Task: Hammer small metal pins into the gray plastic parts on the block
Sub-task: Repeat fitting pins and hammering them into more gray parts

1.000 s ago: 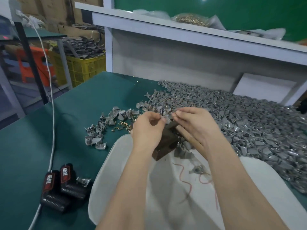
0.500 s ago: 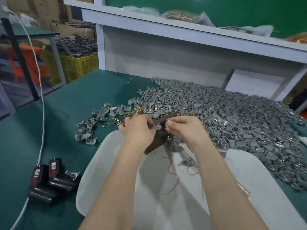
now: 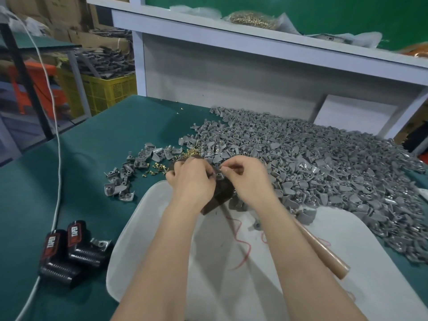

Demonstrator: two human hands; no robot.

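Hands drew together: left hand [image 3: 192, 181] gripped the block [image 3: 221, 193], right hand [image 3: 249, 179] pinched a pin [image 3: 222, 169] beside left fingertips [image 3: 211, 174], apparently seating it; hammer [image 3: 320, 250] probably needed next.

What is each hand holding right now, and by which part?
The left hand grips the dark block over its far end. The right hand pinches a small piece, probably a pin, between thumb and fingertip; too small to confirm.

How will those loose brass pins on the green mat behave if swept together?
The brass pins look tiny beside the gray plastic parts, so probably very light and apt to scatter. Seemingly round-shanked, they may roll on the green mat rather than slide.
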